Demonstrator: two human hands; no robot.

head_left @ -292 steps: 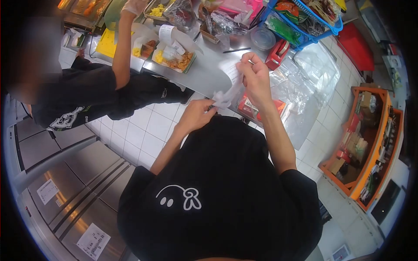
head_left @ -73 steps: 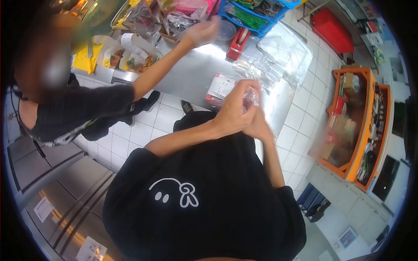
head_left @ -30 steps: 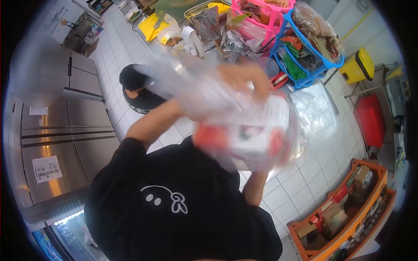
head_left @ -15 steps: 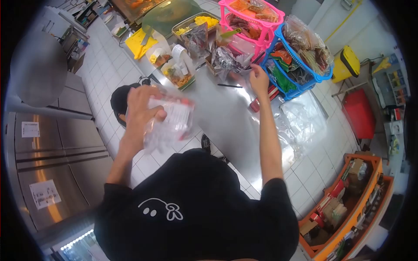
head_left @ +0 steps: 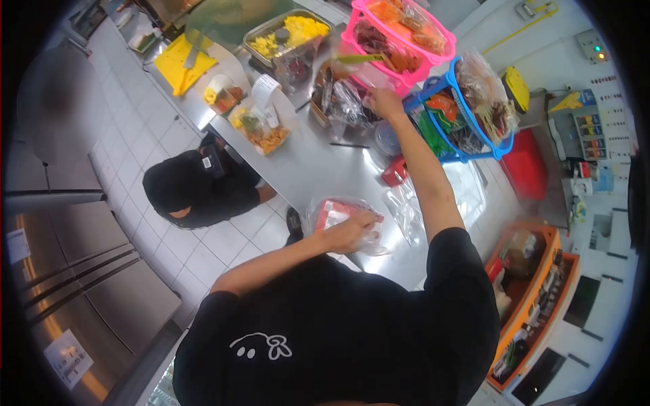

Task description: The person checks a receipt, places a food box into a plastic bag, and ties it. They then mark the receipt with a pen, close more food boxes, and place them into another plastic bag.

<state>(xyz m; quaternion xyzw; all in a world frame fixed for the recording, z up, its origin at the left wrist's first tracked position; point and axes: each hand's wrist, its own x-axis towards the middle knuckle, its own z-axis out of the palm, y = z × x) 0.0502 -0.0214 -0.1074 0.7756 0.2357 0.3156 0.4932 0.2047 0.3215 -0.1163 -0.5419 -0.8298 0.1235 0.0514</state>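
Observation:
My left hand (head_left: 351, 231) is closed on a clear plastic bag with a red-and-white box (head_left: 332, 211) inside, held over the near edge of the steel table. Farther away, my right hand (head_left: 384, 103) reaches to a cardboard box (head_left: 318, 108) of clear plastic-wrapped items (head_left: 347, 101). Its fingers are curled together, and whatever they may pinch is too small to make out. Left of that box is an open food container (head_left: 261, 132) with a white receipt (head_left: 264, 88) near it. A black stick-like item (head_left: 349, 145) lies on the table in front.
Pink (head_left: 406, 78) and blue (head_left: 457, 115) baskets of packets stand at the right. A metal tray of yellow food (head_left: 288, 37) and a yellow board (head_left: 183, 68) with a knife lie at the far left. Another person in a black cap (head_left: 169, 186) is low beside the table.
My left hand has brought the bagged box right, over the table edge. My right hand has shifted slightly left toward the cardboard box. The view has turned, showing more of the crouching person.

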